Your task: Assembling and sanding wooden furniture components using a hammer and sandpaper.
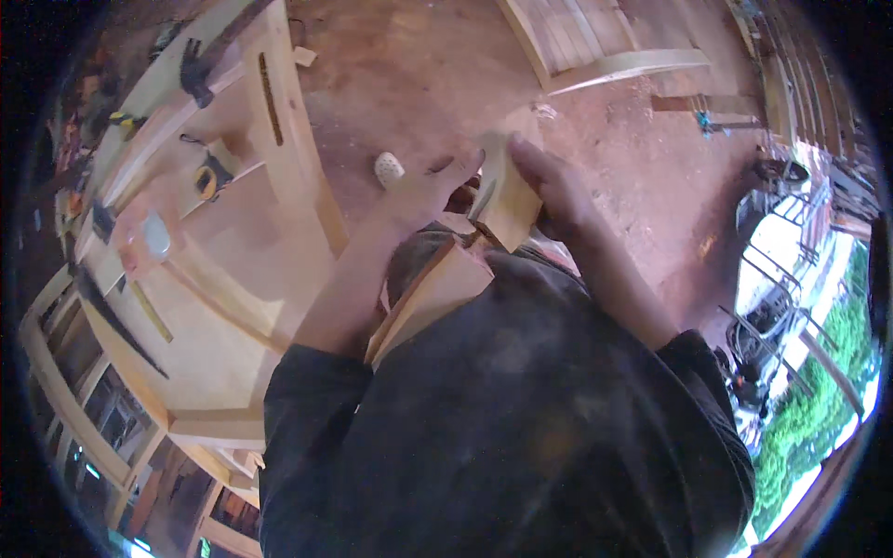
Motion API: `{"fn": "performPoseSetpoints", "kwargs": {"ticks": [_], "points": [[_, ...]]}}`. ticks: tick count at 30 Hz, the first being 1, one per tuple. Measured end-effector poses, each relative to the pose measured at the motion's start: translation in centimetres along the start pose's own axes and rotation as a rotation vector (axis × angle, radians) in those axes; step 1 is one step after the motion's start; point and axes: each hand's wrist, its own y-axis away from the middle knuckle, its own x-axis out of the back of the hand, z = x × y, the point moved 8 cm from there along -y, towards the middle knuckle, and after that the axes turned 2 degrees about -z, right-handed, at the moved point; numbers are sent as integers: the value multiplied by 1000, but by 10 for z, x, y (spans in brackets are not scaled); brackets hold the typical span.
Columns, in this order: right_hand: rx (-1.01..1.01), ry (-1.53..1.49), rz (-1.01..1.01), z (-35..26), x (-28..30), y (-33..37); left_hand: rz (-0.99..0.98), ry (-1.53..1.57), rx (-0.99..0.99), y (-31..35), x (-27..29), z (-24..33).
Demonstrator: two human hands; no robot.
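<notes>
Between my two hands is a pale curved wooden piece point(513, 206), held in front of my body. My left hand point(430, 197) is closed on its left side, the fingers partly hidden beneath. On the opposite side my right hand point(555, 186) wraps around it, thumb along the top edge. Below the left hand, a second wooden piece point(437, 296) with a cut end lies against my dark clothing, partly under my left forearm. Whether the two pieces touch I cannot tell.
To the left stands a wooden workbench point(223, 302) bearing a hammer point(193, 76), a tape measure point(210, 177) and a dark saw blade point(113, 318). A wooden frame point(633, 65) lies on the reddish floor ahead. At the right is a motorcycle point(765, 335).
</notes>
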Motion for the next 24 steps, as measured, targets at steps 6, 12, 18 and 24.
{"fn": "performPoseSetpoints", "kwargs": {"ticks": [6, 12, 18, 24], "points": [[15, 86, -17, -15, -22, 14, -144, 51, -66, -23, -1, -23], [152, 312, 68, -33, -35, 28, -233, 53, -87, -22, -5, -10], [161, 289, 78, -27, -29, 26, -292, -133, -191, -15, -16, 9], [94, 255, 64, -18, -19, 19, -200, -100, -234, -21, -20, 5]]}}
